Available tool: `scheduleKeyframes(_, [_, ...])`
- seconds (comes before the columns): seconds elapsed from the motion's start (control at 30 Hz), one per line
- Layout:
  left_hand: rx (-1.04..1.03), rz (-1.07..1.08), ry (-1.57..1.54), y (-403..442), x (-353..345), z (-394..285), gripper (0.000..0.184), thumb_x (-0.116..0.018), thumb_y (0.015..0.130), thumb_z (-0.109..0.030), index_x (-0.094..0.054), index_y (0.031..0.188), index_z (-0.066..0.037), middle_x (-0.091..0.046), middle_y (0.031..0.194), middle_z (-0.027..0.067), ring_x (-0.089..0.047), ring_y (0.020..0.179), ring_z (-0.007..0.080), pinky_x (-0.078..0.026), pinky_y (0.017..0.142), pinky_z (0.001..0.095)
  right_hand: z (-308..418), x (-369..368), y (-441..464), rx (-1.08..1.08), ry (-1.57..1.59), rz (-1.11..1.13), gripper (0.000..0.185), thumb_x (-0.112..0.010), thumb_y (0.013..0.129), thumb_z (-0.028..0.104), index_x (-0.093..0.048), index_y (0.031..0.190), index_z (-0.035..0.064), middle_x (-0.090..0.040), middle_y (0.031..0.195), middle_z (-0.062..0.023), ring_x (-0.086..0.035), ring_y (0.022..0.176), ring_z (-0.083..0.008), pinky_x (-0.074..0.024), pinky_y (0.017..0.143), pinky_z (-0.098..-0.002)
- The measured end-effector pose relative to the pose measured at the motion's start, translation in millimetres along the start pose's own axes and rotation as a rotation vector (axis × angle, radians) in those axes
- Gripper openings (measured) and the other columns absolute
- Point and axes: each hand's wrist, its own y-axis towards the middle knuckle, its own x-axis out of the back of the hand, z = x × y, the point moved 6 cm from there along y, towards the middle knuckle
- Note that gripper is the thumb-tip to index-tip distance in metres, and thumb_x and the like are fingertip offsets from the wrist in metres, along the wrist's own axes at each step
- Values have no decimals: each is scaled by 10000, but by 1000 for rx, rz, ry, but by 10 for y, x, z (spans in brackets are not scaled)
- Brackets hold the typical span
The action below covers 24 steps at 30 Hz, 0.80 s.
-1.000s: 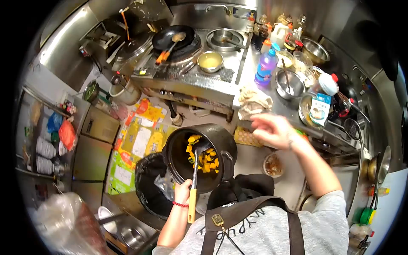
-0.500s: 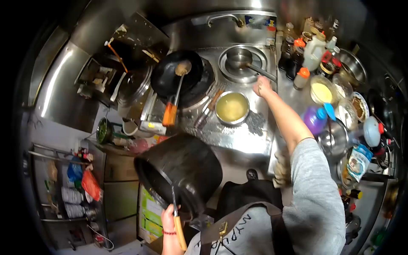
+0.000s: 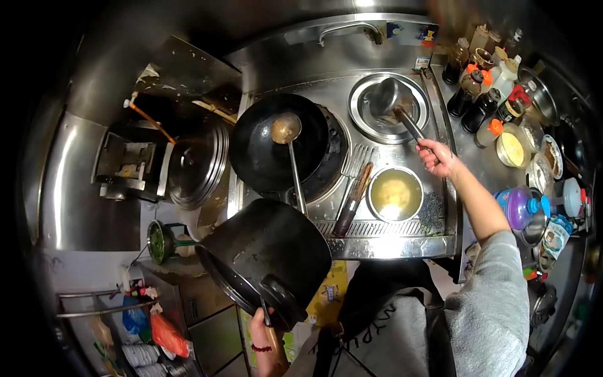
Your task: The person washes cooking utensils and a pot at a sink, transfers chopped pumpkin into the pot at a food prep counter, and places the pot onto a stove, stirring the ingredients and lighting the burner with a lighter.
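Note:
My right hand (image 3: 438, 157) is closed around the handle of a deep steel ladle (image 3: 391, 100), whose bowl tilts over a round steel basin (image 3: 353, 113). Low in the view, my left hand (image 3: 259, 330) wraps round a wooden-handled utensil (image 3: 272, 339) with a thin metal shaft. A large black pot (image 3: 264, 251) lies tilted beside that hand, its mouth facing down and left; the hand is at its rim near the loop handle, and I cannot tell whether it grips the pot as well. The utensil's far end is hidden.
A black wok (image 3: 264, 151) sits on the burner with a long-handled ladle (image 3: 286, 129) in it. Nearby are a bowl of yellowish liquid (image 3: 396, 195) and a dark-handled brush (image 3: 353, 204). Sauce bottles (image 3: 480, 110) and a purple jug (image 3: 518, 207) crowd the right counter.
My right hand now holds the deep ladle's handle, where before it was just beside its end. The ladle has tipped. The black pot stays tilted by my left hand, and the view has shifted.

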Motion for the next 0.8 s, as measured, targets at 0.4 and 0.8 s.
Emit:
scheduleKeyframes(0.4, [-121,290,-53,748,-630,-1007,256,-530,750,-26,-581,994,35,-612,854,58,-583,725,151,-471,666,263,-799,-1643,-155,338,-1061,-7,433,-525,857,131,-408,1262,33,-558,933,-125,-564,719,-191,-474,649,-298])
scheduleKeyframes(0.8, [-297,544,166,738,-2046,-966,194,-559,755,6,-597,938,57,-619,839,73,-597,756,143,-482,681,246,-956,-994,781,523,-1373,115,303,-516,762,42,-525,1056,-33,-557,974,-231,-553,955,-341,-457,816,-407])
